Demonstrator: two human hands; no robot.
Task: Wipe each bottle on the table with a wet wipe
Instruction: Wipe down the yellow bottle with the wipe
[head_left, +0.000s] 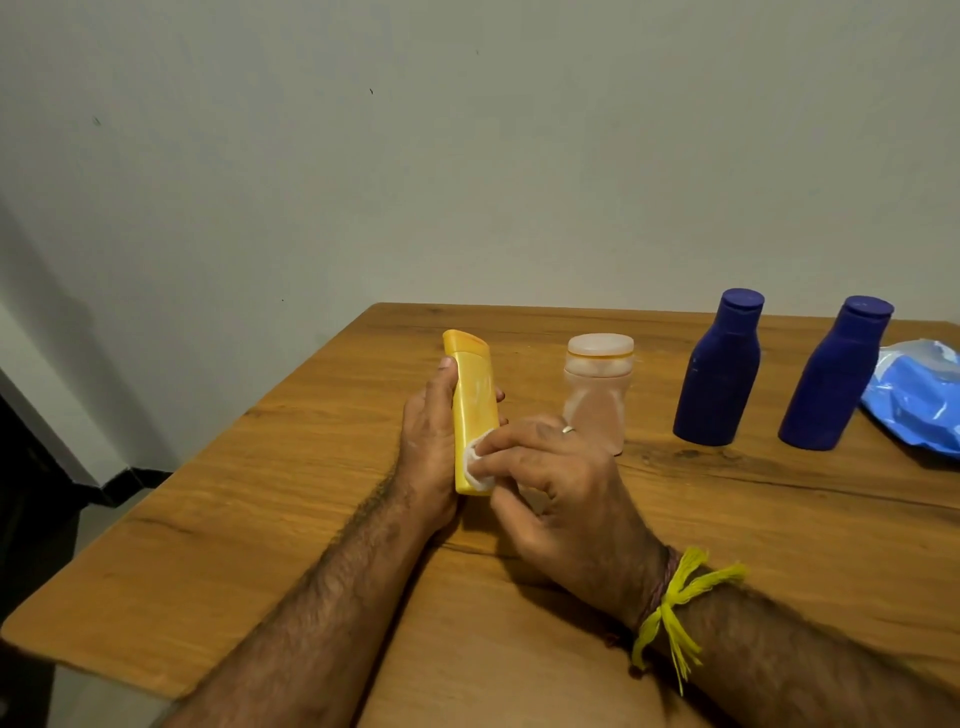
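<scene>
Left hand (431, 441): forearm runs up from lower frame, palm turned inward, thumb up, fingers curled closed in a grip. Right hand (550, 483): forearm enters from lower right and crosses toward the left hand; fingertips (491, 457) pinched together and pressing forward (ring on one finger, yellow thread tied at wrist). Hands nearly touching.

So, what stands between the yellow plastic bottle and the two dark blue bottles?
In the head view, one translucent pinkish bottle with a pale cap stands there, upright.

Wooden table (727, 519) — plain pale wall (467, 156)
</scene>
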